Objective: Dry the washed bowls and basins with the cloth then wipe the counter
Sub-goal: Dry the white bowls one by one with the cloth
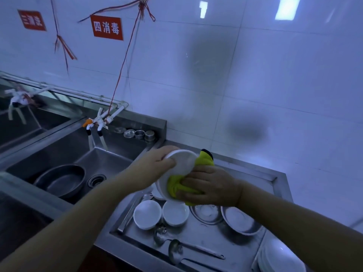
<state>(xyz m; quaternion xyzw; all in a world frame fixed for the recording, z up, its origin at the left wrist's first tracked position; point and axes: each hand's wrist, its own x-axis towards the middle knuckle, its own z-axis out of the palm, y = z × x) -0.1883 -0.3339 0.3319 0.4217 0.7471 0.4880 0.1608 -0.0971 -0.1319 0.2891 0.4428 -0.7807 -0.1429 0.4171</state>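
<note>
Left hand (157, 163) grips rim of a white bowl (181, 163), thumb inside the edge, bowl tilted and held up above the steel counter (225, 250). Right hand (212, 185) clenched round a yellow cloth (174, 185), pressing it into the bowl's lower inside; other end of cloth w/ a dark tip sticks up behind the bowl's far rim. On the counter, directly below the hands: two small white bowls (147, 213) side by side, touching or nearly so; to their right a metal basin (206, 213), then another basin (242, 220) w/ a pale inside, partly hidden by the right forearm. Nearer the camera, two metal ladles (175, 250) lie on the counter, handles pointing right. Stack of white plates (280, 258) at the bottom right corner. Left of counter: sink (110, 160) w/ a dark metal pan (60, 180) inside, beside the drain. Small metal strainers (139, 134) sit on the sink's back ledge near the taps (98, 122). Red signs (107, 27) on the tiled wall.
</note>
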